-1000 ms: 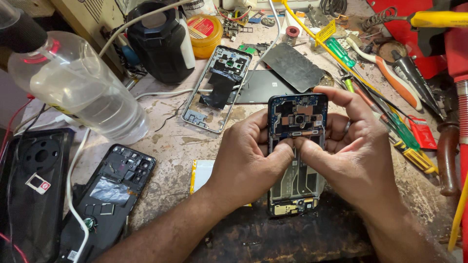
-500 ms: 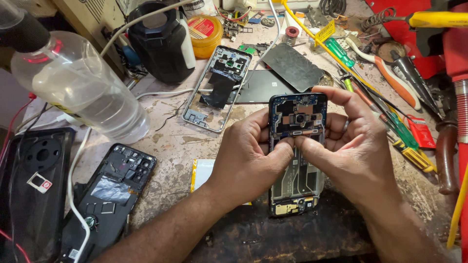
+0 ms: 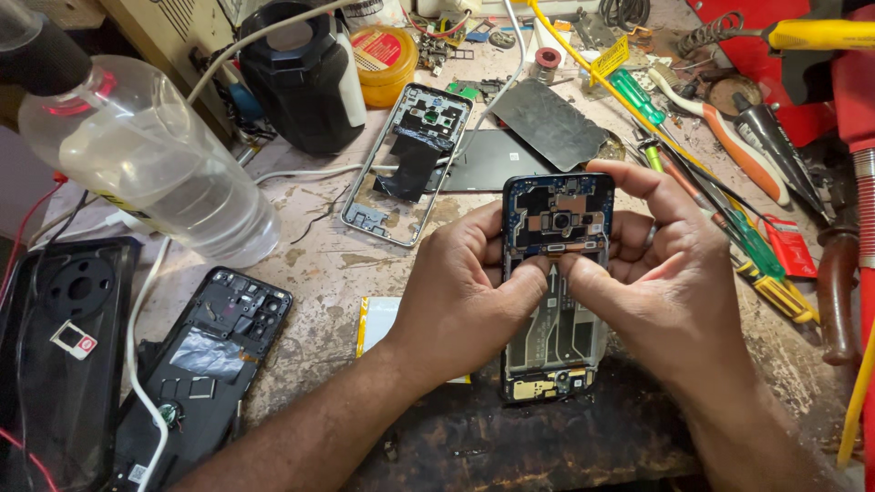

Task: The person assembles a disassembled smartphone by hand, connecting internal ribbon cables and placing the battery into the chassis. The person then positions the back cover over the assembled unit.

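Note:
An opened black smartphone [image 3: 556, 228] with its back cover off stands tilted in front of me, blue circuit board and camera module showing at the top. My left hand [image 3: 465, 292] grips its left edge and my right hand [image 3: 665, 282] grips its right edge. Both thumbs press together on the middle of the phone, just below the board. The phone's lower end [image 3: 547, 384] rests near the dark mat.
A silver phone frame [image 3: 406, 169] and a black phone frame [image 3: 214, 342] lie on the worn bench. A clear plastic bottle [image 3: 146, 164] lies at the left, a black back cover [image 3: 55, 355] beside it. Screwdrivers [image 3: 747, 246], pliers [image 3: 729, 137] and a dark panel [image 3: 547, 123] crowd the right and back.
Both hands keep their grip on the phone; the thumbs have shifted slightly on its middle. Nothing else has moved.

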